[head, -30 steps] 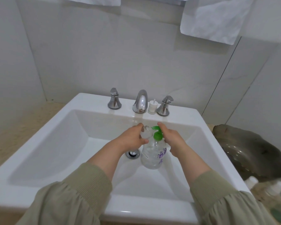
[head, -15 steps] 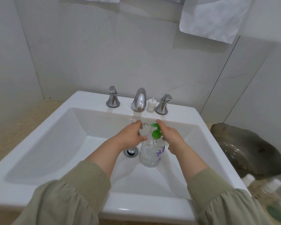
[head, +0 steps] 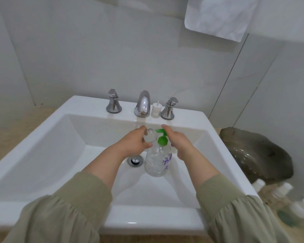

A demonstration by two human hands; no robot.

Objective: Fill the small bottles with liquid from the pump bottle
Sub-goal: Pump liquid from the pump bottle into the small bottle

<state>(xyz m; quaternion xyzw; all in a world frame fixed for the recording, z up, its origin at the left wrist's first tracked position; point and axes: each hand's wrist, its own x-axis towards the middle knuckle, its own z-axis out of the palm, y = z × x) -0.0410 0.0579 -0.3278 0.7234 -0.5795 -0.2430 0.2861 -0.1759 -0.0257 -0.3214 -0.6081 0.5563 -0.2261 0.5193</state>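
Note:
A clear pump bottle (head: 157, 159) with a green pump head (head: 162, 139) stands in the white sink (head: 42, 155), just right of the drain. My left hand (head: 135, 142) grips a small clear bottle (head: 149, 136) and holds it against the pump's nozzle. My right hand (head: 178, 142) rests on top of the green pump head, fingers over it. A small white cap with a tube (head: 156, 109) stands on the sink ledge between the spout and the right tap handle.
A chrome spout (head: 142, 104) and two tap handles (head: 113, 101) line the sink's back ledge. A dark glass dish (head: 258, 155) sits right of the sink, with several small white-capped bottles (head: 284, 192) in front of it. A white towel (head: 218, 16) hangs above.
Both hands, the small bottle and the pump bottle stay in the same place; only my head has shifted slightly, so the scene sits a little lower and further right in view.

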